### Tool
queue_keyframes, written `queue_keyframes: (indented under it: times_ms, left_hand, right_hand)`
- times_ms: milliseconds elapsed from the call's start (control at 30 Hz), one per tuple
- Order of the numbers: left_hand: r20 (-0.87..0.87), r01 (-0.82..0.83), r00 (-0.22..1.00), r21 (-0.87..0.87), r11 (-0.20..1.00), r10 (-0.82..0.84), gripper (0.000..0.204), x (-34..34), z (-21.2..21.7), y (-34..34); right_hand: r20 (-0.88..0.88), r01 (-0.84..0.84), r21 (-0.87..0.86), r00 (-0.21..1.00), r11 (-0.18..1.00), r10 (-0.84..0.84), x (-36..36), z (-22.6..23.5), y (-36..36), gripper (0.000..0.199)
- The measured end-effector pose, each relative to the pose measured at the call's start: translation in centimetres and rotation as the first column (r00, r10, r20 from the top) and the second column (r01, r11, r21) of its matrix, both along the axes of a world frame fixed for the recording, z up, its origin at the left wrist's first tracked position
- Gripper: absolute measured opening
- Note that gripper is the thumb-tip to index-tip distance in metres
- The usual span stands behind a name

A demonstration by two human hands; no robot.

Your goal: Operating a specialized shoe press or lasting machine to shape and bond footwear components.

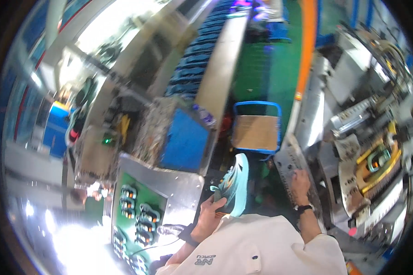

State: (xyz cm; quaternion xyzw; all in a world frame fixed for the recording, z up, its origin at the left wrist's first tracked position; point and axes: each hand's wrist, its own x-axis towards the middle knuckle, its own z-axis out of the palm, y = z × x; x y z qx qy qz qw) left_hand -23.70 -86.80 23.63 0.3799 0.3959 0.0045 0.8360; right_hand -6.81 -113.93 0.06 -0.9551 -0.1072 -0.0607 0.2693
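Observation:
My left hand (210,211) is closed around the heel end of a light teal running shoe (235,185). Toe pointing away from me, the shoe is tilted so its pale sole edge faces right. At the right, my right hand (301,185) touches a metal panel (290,160) with holes or buttons along it, on the front of a machine. Its fingers reach onto the panel and nothing shows in them; small details are blurred. Further right, another teal and orange shoe piece (379,159) sits inside the machine's yellow-edged fixture (394,158).
Several shoe parts (145,224) lie on a green-topped, metal-edged table (183,195) at left. Beyond it stands a blue-sided box (186,140). Ahead is a blue-framed seat or cart with a brown board (256,132). A conveyor (195,55) with dark rollers runs into the distance.

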Motion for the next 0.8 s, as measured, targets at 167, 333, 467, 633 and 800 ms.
queue_keyframes:
  times_ms: [167, 333, 467, 633, 800]
  left_hand:
    - [-0.027, 0.14, 0.986, 0.684, 0.716, -0.167, 0.037, -6.7, -5.4, 3.8]
    - [-0.394, 0.412, 0.911, 0.875, 0.253, -0.123, 0.023, -12.7, -5.4, 8.6]
    - [-0.085, -0.308, 0.927, 0.388, 0.869, 0.366, 0.021, -16.1, -10.9, 15.1]
    - [-0.025, -0.773, 0.621, 0.149, 0.617, 0.784, 0.022, -19.4, -16.5, 27.9]
    - [-0.016, -0.871, 0.449, 0.213, 0.442, 0.893, 0.027, -22.5, -19.0, 41.8]
  right_hand:
    - [0.007, -0.048, 0.126, 0.999, 0.991, 0.047, 0.6, -0.1, -1.0, 0.019]
    - [0.024, 0.02, 0.065, 0.999, 0.998, -0.021, 2.2, -2.2, -1.3, 0.019]
    - [0.092, -0.017, 0.21, 0.996, 0.978, -0.002, 6.4, 4.1, 5.6, 0.021]
    - [0.515, -0.54, 0.305, 0.786, 0.784, 0.342, 9.9, 27.8, 27.3, 0.013]
    - [0.698, -0.86, -0.099, 0.299, 0.501, 0.651, 5.9, 45.9, 48.1, 0.023]
